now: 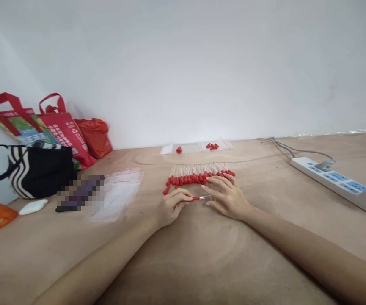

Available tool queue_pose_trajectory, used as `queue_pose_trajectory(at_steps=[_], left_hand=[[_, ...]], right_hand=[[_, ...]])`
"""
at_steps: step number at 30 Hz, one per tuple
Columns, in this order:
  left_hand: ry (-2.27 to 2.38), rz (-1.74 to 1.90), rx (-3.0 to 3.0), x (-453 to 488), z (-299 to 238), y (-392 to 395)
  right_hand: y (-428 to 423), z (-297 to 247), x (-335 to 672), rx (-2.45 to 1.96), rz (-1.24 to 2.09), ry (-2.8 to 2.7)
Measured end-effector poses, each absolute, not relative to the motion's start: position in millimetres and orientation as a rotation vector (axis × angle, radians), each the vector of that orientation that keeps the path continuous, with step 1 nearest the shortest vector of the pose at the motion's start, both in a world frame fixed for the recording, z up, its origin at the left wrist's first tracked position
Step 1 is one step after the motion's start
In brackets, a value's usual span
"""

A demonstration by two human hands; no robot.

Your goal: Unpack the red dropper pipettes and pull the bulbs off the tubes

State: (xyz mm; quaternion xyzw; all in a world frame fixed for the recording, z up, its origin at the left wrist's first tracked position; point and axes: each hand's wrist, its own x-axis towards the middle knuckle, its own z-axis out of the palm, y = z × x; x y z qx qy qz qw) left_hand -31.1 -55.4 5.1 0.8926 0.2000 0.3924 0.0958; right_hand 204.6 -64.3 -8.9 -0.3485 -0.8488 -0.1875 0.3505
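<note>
My left hand (173, 206) is closed on the red rubber bulb of a glass dropper (196, 198). Its clear tube points right, toward my right hand (232, 197). That hand has its fingers apart, close to the tube's end; whether it touches the glass I cannot tell. Just beyond both hands lies a row of droppers (189, 179), red bulbs toward me and clear tubes pointing away. One red bulb (166, 190) sits slightly out of line at the row's left end. My right fingers partly cover the row's right end.
Clear zip bags (119, 190) lie left of my hands, beside a pixelated dark object (83, 192). Farther left are a black bag (46, 169), shopping bags (67, 135) and a white case (33, 206). Bagged droppers (213, 146) lie by the wall. A power strip (338, 180) stands right.
</note>
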Motion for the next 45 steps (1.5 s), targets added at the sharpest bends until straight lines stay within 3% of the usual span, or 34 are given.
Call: queue_pose_trajectory(at_steps=[11,32,39,45], left_hand=[[0.867,0.951,2.922,-25.6,3.3,-54.5],[0.757,1.075,2.96,-32.1,5.2,-62.1],[1.029,1.299,2.776,-68.3,3.9,-59.0],[1.679,1.41,2.258,-78.5,-3.3,-35.3]], right_hand=[[-66.3,-9.6,194.1,-0.774,-0.44,-2.138],[-76.2,-8.0,202.2,-0.713,-0.636,-2.138],[-74.2,-11.3,229.1,-0.927,-0.544,-2.048],[-70.2,-14.5,199.0,-1.011,-0.5,-2.068]])
